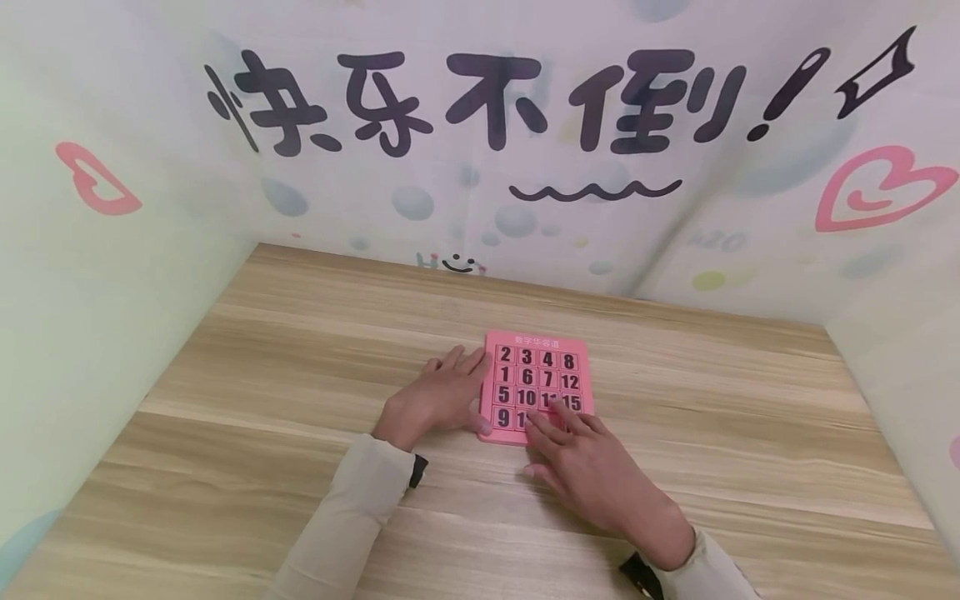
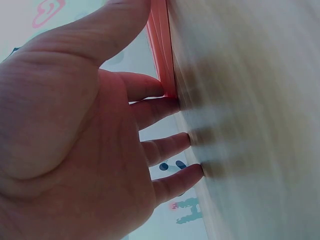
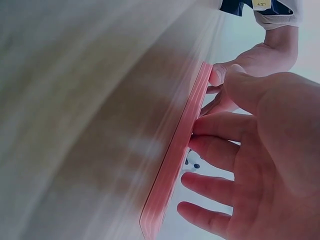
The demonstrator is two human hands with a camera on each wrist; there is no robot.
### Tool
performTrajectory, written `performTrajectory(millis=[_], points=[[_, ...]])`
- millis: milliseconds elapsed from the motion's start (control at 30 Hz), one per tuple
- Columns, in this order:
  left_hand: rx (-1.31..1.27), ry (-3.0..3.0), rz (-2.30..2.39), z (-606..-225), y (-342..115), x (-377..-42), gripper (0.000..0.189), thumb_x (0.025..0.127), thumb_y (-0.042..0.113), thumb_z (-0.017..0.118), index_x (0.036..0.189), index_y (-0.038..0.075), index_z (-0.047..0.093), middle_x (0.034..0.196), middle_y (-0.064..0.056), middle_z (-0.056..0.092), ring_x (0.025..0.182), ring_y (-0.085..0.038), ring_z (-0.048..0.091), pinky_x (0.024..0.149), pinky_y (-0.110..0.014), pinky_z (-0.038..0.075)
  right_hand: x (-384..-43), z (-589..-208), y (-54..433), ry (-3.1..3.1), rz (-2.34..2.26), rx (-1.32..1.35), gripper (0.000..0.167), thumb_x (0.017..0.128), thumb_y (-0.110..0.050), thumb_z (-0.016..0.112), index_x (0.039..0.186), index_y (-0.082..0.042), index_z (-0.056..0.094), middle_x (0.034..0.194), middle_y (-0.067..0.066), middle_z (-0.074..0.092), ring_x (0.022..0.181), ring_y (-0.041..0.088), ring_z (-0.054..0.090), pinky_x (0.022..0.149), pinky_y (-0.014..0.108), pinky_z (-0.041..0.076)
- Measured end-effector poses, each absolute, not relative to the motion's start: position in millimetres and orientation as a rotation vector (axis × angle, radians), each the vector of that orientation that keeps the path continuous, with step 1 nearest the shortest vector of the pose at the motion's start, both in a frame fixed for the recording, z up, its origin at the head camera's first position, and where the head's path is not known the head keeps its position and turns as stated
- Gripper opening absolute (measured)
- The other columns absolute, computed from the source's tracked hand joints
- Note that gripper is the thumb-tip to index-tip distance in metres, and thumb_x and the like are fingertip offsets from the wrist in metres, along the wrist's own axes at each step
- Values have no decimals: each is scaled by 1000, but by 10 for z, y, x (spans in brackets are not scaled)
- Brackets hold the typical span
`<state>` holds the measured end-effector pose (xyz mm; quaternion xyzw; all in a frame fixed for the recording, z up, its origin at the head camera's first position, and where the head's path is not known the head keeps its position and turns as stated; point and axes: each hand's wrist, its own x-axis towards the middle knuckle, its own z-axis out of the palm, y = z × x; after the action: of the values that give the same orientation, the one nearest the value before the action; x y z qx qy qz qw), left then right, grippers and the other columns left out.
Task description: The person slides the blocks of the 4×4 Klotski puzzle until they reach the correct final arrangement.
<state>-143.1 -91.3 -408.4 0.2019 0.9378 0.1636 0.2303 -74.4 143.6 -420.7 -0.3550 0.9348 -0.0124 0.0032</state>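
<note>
A pink sliding number puzzle lies flat on the wooden table, its black-numbered square tiles set in a frame with white lettering along the top. My left hand rests at its left side, thumb by the lower left corner and fingers stretched toward the upper left edge. In the left wrist view, the index and middle fingertips meet the puzzle's pink edge. Over the lower right tiles, my right hand touches the puzzle with extended fingertips, hiding part of the bottom row. Its thumb stays off the near edge.
The wood-grain table stretches around the puzzle on all sides. Behind it hangs a white printed cloth with large black characters, and similar cloth closes off the left and right. Both sleeves are pale, with a dark band at the left wrist.
</note>
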Motion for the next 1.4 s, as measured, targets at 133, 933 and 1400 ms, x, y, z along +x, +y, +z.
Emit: performTrajectory(millis=[133, 933, 1400], points=[[558, 2582, 443, -4091, -914, -1432, 102, 85, 46, 74, 159, 9, 15, 167, -7, 8, 154, -34, 2, 123, -55, 11, -750, -4209, 1445, 2928, -10, -1110, 56, 100, -52, 50, 141, -15, 58, 145, 2, 55, 140, 36, 43, 107, 59, 41], [542, 2573, 463, -4113, -908, -1444, 102, 86, 45, 74, 160, 10, 13, 168, -6, 6, 154, -33, -1, 123, -54, 10, -746, -4088, 1891, 3001, -39, -984, 41, 99, -39, 59, 132, -17, 65, 137, 2, 62, 139, 40, 42, 105, 59, 42], [527, 2567, 476, -4101, -916, -1448, 103, 85, 45, 75, 160, 10, 13, 168, -6, 8, 154, -33, 0, 124, -54, 9, -751, -4124, 1907, 3013, -99, -975, 37, 97, -35, 63, 126, -14, 70, 130, 4, 66, 135, 42, 47, 103, 60, 44]])
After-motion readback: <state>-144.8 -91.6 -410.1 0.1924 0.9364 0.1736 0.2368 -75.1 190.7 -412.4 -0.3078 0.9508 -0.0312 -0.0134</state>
